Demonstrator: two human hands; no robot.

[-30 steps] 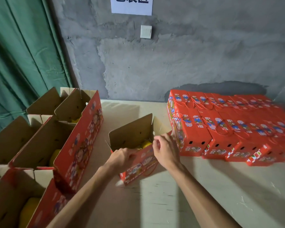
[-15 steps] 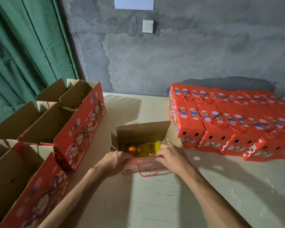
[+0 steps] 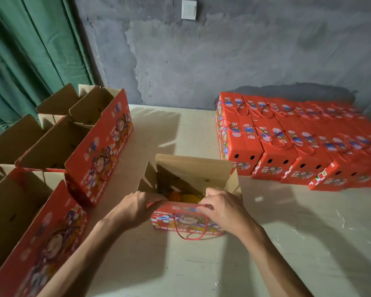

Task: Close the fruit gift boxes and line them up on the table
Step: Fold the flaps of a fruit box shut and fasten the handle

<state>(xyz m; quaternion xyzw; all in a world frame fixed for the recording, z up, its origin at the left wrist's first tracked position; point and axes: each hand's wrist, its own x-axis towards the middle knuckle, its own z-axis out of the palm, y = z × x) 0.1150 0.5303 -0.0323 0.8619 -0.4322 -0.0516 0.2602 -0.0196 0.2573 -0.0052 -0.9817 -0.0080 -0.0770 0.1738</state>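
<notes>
An open red fruit gift box [image 3: 186,219] stands near the middle of the pale table [image 3: 287,243], its brown inner flaps raised at the far side and left end, with orange and yellow fruit [image 3: 181,197] showing inside. A red cord handle [image 3: 190,232] hangs down its near printed face. The left hand [image 3: 135,207] grips the near top edge at the left corner, fingers curled over the rim. The right hand [image 3: 221,207] grasps the same edge at the right corner, fingertips pinching the rim while the thumb lies on the outer face.

To the right and further back, well apart from the open box, closed red boxes [image 3: 287,146] sit packed side by side in rows against the grey wall [image 3: 223,61], cord handles lying on their tops. On the left, several larger open boxes [image 3: 94,151] stand in a group, brown insides showing; what they hold cannot be made out. A green curtain [image 3: 30,50] hangs behind them, and a white switch plate [image 3: 189,9] is fixed on the wall above
</notes>
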